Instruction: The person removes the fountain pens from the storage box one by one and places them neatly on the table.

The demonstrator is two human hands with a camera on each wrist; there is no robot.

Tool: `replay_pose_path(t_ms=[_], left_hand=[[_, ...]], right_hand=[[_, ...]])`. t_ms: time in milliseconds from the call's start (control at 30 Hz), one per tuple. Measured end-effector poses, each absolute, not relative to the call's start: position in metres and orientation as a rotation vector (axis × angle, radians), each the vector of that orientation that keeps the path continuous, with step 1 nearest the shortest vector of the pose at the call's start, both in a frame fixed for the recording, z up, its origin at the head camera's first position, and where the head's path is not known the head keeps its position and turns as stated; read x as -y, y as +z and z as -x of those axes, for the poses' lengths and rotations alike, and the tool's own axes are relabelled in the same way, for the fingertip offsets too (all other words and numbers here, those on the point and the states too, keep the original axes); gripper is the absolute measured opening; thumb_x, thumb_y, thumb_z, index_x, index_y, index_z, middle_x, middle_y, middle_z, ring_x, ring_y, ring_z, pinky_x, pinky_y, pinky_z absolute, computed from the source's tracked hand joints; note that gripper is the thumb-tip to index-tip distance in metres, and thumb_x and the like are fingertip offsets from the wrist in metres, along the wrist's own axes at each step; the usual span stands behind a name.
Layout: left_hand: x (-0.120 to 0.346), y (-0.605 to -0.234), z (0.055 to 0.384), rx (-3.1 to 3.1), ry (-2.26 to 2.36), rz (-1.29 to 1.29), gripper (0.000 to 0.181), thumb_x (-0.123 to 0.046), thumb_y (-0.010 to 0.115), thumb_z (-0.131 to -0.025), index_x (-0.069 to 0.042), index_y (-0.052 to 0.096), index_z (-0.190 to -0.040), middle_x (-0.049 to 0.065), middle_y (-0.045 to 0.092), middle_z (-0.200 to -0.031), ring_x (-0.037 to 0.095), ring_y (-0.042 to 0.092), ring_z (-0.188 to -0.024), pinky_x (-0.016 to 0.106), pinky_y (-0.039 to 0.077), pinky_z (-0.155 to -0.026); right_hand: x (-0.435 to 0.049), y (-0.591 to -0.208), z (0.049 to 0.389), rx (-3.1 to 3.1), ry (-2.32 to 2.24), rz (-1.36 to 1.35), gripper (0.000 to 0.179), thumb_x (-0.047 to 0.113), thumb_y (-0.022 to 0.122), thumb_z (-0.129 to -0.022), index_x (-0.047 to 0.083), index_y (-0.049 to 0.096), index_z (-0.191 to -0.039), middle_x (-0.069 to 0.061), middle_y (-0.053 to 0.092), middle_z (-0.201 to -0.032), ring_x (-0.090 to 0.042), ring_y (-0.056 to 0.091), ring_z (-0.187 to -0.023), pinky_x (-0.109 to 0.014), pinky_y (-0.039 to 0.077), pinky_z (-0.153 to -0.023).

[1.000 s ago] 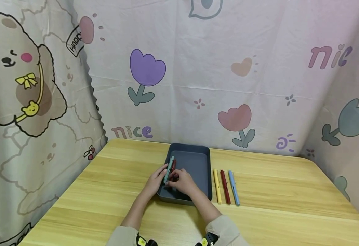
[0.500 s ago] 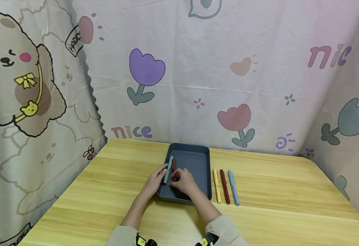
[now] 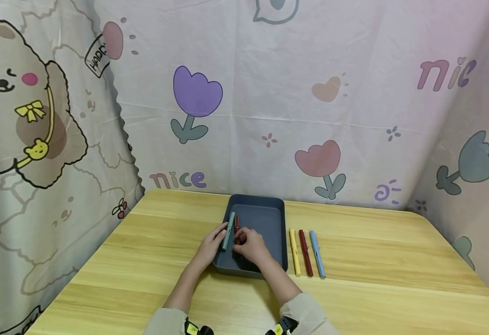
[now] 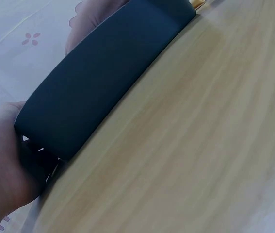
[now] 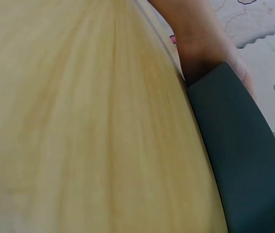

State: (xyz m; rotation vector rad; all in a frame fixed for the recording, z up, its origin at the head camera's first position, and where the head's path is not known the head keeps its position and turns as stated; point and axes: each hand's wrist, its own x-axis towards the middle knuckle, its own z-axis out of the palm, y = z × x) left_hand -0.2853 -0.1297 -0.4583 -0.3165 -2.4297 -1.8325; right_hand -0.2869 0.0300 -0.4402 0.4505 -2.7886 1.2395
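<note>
A dark grey-blue tray rests on the table, its outer wall filling much of the left wrist view. My left hand grips the tray's left side, fingers along the rim. Inside, a teal pen lies along the left wall, close to those fingers. Just right of it is a dark red pen, whose near end my right hand pinches between thumb and fingers. That end is partly hidden by the fingers. In the right wrist view, the tray wall covers most of my right hand.
To the right of the tray, a yellow pen, a second dark red pen and a light blue pen lie side by side on the wooden table. A printed cloth hangs behind the table.
My right hand has shifted slightly right with the dark red pen, widening the gap from the teal pen. My left hand stays on the tray's side.
</note>
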Motion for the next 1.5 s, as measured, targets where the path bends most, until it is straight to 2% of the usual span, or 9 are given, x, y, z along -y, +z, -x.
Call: replay_pose_path(t_ms=[200, 500, 800, 1033, 1300, 1500], left_hand=[[0.129, -0.452, 0.281, 2.441, -1.839, 0.319, 0.042, -0.020, 0.043, -0.099, -0.001, 0.043, -0.136, 0.022, 0.038, -0.138, 0.036, 0.031, -0.128, 0.050, 0.025, -0.102], [0.130, -0.450, 0.282, 2.449, -1.870, 0.317, 0.041, -0.017, 0.043, -0.099, 0.003, 0.042, -0.136, 0.025, 0.037, -0.137, 0.039, 0.029, -0.128, 0.052, 0.024, -0.101], [0.131, -0.457, 0.284, 2.443, -1.811, 0.312, 0.042, -0.022, 0.043, -0.099, -0.002, 0.044, -0.136, 0.021, 0.039, -0.138, 0.035, 0.032, -0.128, 0.050, 0.025, -0.102], [0.130, -0.457, 0.284, 2.437, -1.800, 0.321, 0.043, -0.023, 0.044, -0.099, -0.002, 0.045, -0.136, 0.020, 0.040, -0.137, 0.035, 0.032, -0.127, 0.050, 0.026, -0.101], [0.129, -0.457, 0.283, 2.433, -1.804, 0.318, 0.040, -0.019, 0.043, -0.099, -0.002, 0.045, -0.135, 0.021, 0.040, -0.137, 0.035, 0.033, -0.127, 0.049, 0.026, -0.101], [0.130, -0.457, 0.283, 2.453, -1.785, 0.311, 0.041, -0.020, 0.043, -0.099, -0.003, 0.045, -0.136, 0.021, 0.039, -0.137, 0.036, 0.032, -0.127, 0.051, 0.026, -0.101]], right_hand=[[-0.030, -0.437, 0.285, 2.810, 1.294, -0.426, 0.030, 0.010, 0.071, -0.078, 0.007, 0.065, -0.107, -0.005, 0.056, -0.086, -0.021, 0.054, -0.076, -0.036, 0.047, -0.064], [-0.030, -0.441, 0.289, 2.793, 1.386, -0.397, 0.031, 0.007, 0.066, -0.080, 0.006, 0.064, -0.111, -0.005, 0.061, -0.085, -0.015, 0.056, -0.066, -0.033, 0.047, -0.061], [-0.031, -0.439, 0.289, 2.750, 1.574, -0.374, 0.032, 0.004, 0.064, -0.083, 0.004, 0.062, -0.115, -0.009, 0.060, -0.086, -0.015, 0.056, -0.058, -0.029, 0.047, -0.053], [-0.032, -0.436, 0.287, 2.705, 1.798, -0.319, 0.036, -0.003, 0.060, -0.084, -0.001, 0.056, -0.120, -0.012, 0.059, -0.091, -0.018, 0.056, -0.063, -0.029, 0.048, -0.054], [-0.035, -0.432, 0.286, 2.628, 2.005, -0.291, 0.037, -0.007, 0.055, -0.086, -0.003, 0.053, -0.123, -0.014, 0.056, -0.088, -0.021, 0.056, -0.070, -0.033, 0.051, -0.061], [-0.038, -0.427, 0.284, 2.604, 2.072, -0.297, 0.038, -0.007, 0.053, -0.087, -0.003, 0.051, -0.125, -0.017, 0.056, -0.095, -0.024, 0.057, -0.075, -0.036, 0.051, -0.064]])
